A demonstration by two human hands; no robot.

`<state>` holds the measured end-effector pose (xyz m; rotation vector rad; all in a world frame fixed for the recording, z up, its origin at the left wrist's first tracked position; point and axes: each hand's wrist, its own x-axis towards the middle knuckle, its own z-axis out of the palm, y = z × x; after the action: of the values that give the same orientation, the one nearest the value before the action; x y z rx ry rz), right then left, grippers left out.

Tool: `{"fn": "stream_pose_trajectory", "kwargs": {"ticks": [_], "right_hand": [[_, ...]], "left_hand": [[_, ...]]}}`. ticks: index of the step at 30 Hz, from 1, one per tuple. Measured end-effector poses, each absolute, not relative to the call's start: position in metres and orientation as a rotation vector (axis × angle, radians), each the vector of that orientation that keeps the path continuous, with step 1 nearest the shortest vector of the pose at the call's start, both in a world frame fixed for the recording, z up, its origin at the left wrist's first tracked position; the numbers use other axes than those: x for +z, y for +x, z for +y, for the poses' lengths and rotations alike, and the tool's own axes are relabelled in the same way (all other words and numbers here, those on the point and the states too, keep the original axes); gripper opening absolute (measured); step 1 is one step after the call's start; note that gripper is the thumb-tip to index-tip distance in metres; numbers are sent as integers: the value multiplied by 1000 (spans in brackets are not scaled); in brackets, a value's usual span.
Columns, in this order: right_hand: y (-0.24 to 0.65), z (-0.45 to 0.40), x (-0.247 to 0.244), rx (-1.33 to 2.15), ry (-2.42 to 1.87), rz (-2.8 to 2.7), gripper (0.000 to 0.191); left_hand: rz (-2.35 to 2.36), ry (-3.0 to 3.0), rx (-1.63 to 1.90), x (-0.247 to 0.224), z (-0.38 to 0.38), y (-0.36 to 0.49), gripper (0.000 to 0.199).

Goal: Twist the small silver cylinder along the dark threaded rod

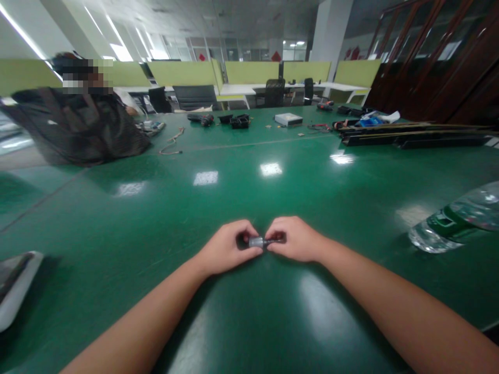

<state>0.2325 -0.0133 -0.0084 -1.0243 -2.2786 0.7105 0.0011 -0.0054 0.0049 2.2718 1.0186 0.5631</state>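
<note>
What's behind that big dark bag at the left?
Behind the bag, a person is partly visible, with yellow-green partitions farther back. The bag hides much of the person.

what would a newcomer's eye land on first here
Probably the two bare hands at the centre: the left hand holds a small grey cylinder, and the right hand pinches the thin dark piece at its right end. Around them spreads a glossy green tabletop with bright reflections. A clear bottle with a green label stands out at the right edge, and a big dark bag at the far left.
</note>
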Motion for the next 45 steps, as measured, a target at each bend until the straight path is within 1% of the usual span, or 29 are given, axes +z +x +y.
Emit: {"fn": "stream_pose_trajectory", "kwargs": {"ticks": [13, 26, 35, 45], "right_hand": [[232, -14, -8, 623, -979, -2341, 14], [233, -12, -8, 602, -1005, -2333, 10], [238, -12, -7, 652, -1022, -2309, 12], [247, -9, -3, 714, -1061, -2307, 9]], "left_hand": [[1025, 2271, 582, 3, -5, 1, 21], [1022, 2276, 595, 3, -4, 2, 21], [1025, 2280, 600, 5, -5, 3, 20], [1036, 2288, 591, 5, -5, 3, 21]]}}
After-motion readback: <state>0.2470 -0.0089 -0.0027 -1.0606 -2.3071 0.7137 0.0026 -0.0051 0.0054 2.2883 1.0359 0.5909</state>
